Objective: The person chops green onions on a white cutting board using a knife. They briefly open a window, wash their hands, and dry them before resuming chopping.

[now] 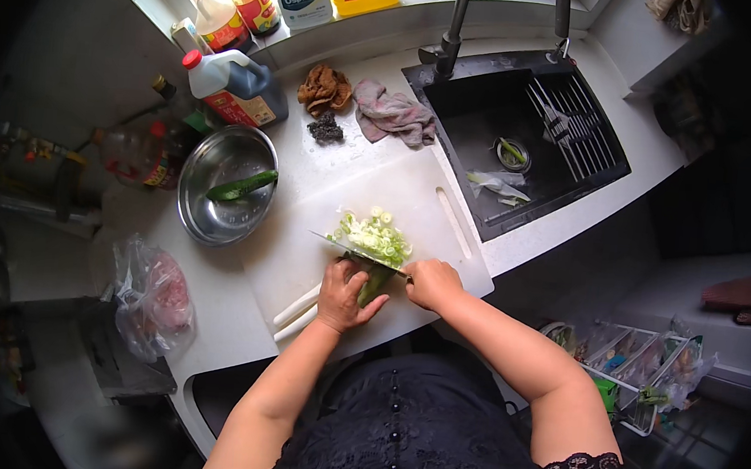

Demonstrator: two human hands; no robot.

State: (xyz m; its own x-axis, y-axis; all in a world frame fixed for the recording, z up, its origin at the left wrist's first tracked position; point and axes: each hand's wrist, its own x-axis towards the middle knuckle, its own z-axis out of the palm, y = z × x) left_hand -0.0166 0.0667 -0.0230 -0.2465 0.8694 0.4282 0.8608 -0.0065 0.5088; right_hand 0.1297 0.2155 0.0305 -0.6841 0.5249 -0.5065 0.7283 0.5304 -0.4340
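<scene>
The left hand (348,295) curls fingers and thumb over green stalks (375,286) lying just to its right on the board (290,245), running roughly near to far. The knife (376,262) slants across their far end, handle clasped in the right hand (434,284).

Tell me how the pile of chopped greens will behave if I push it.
The pile of chopped greens would probably spread rather than slide as one, since its pieces lie loose. It is likely light, being small, thin cuts. Some ring-shaped slices might roll or skid on the flat cutting board.
</scene>
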